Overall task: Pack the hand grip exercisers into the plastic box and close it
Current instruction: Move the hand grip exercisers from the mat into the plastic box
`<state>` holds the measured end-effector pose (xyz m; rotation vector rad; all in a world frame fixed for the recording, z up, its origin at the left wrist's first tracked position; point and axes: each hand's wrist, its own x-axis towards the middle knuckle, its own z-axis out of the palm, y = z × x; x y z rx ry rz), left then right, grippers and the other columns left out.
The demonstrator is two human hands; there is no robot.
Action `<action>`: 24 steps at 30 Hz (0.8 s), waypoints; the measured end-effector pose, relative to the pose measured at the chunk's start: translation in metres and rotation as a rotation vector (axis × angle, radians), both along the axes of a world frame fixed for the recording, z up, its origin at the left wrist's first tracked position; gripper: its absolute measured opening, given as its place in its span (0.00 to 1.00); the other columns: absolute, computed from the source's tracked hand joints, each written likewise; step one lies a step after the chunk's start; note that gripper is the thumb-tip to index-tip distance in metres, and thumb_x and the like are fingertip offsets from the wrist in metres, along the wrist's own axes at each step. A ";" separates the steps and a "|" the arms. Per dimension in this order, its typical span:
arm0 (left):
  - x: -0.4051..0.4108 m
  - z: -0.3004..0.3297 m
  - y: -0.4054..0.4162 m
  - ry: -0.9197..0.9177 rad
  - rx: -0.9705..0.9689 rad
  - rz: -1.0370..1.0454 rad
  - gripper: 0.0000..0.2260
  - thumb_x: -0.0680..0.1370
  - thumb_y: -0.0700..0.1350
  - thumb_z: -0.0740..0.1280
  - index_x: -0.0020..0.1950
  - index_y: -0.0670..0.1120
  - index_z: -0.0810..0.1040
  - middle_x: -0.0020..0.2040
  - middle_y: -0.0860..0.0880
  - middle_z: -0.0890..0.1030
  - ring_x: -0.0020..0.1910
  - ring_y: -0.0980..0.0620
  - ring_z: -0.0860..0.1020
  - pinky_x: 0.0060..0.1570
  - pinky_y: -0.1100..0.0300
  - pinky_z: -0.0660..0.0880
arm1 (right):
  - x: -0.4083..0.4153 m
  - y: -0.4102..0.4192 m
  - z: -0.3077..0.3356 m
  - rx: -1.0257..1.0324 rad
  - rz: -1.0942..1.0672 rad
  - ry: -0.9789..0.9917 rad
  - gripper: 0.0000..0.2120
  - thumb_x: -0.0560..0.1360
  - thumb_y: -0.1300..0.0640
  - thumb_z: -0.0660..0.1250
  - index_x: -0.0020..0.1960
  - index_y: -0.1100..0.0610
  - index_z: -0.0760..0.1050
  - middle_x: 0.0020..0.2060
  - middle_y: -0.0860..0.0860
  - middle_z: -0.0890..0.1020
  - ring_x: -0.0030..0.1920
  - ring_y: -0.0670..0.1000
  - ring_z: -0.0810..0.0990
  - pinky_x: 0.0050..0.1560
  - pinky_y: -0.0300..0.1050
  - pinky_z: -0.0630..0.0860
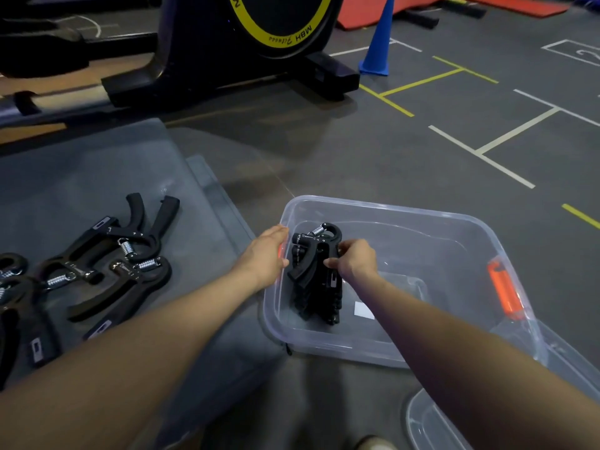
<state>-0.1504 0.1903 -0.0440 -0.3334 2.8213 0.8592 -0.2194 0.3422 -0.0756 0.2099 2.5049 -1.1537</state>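
Clear plastic box on the grey floor, lid off, an orange latch on its right wall; a stack of black grippers standing on edge inside, against the left wall, steel spring at the top. Right hand inside the box, fingers curled round the right side of the stack, pinching it. Left hand on the outside of the left wall at the rim, fingers fairly straight and pressed against the plastic, gripping nothing; hands apart, with the wall and the stack between them. More loose grippers lying in a heap on a grey mat to the left, well apart from the box, handles splayed and overlapping. Clear lid flat on the floor at the bottom right, partly under the right forearm. White label on the box bottom beside the stack. Further back, the base of a black exercise machine with a yellow ring, a blue cone, red mats and taped lines on the floor
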 end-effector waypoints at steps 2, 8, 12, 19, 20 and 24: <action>0.001 0.002 -0.001 0.001 0.005 0.010 0.27 0.77 0.40 0.64 0.75 0.44 0.59 0.76 0.49 0.59 0.75 0.51 0.60 0.72 0.64 0.53 | 0.001 -0.002 0.009 0.001 0.057 0.088 0.20 0.69 0.62 0.73 0.60 0.58 0.77 0.49 0.53 0.82 0.51 0.53 0.81 0.54 0.44 0.76; 0.018 0.018 -0.032 0.048 -0.056 0.121 0.24 0.78 0.42 0.64 0.73 0.46 0.63 0.71 0.46 0.66 0.70 0.46 0.67 0.69 0.55 0.64 | 0.014 -0.036 0.038 -0.052 0.190 0.233 0.24 0.71 0.62 0.71 0.66 0.58 0.73 0.61 0.55 0.79 0.61 0.55 0.78 0.64 0.47 0.72; 0.047 0.024 -0.070 0.041 -0.095 0.225 0.24 0.76 0.43 0.66 0.72 0.46 0.65 0.69 0.45 0.68 0.69 0.45 0.68 0.69 0.53 0.65 | 0.029 -0.081 0.050 -0.067 0.289 0.262 0.23 0.71 0.61 0.71 0.66 0.59 0.73 0.62 0.54 0.79 0.62 0.55 0.78 0.61 0.45 0.73; 0.117 0.023 -0.148 -0.029 -0.176 0.398 0.23 0.74 0.45 0.69 0.68 0.47 0.69 0.65 0.44 0.71 0.67 0.44 0.70 0.67 0.53 0.67 | 0.070 -0.171 0.044 -0.063 0.495 0.200 0.22 0.70 0.62 0.72 0.63 0.61 0.74 0.58 0.58 0.81 0.59 0.55 0.79 0.63 0.45 0.72; 0.125 0.022 -0.157 -0.047 -0.189 0.412 0.22 0.74 0.45 0.69 0.67 0.47 0.69 0.65 0.44 0.71 0.66 0.44 0.70 0.67 0.53 0.68 | 0.076 -0.182 0.042 -0.057 0.517 0.189 0.22 0.70 0.61 0.72 0.63 0.61 0.74 0.58 0.58 0.80 0.59 0.55 0.79 0.64 0.45 0.72; 0.151 0.015 -0.186 -0.119 -0.195 0.461 0.22 0.74 0.45 0.69 0.67 0.47 0.70 0.66 0.44 0.70 0.67 0.44 0.70 0.68 0.53 0.67 | 0.094 -0.220 0.032 -0.044 0.587 0.147 0.22 0.71 0.61 0.72 0.63 0.62 0.74 0.58 0.57 0.80 0.59 0.56 0.79 0.63 0.46 0.72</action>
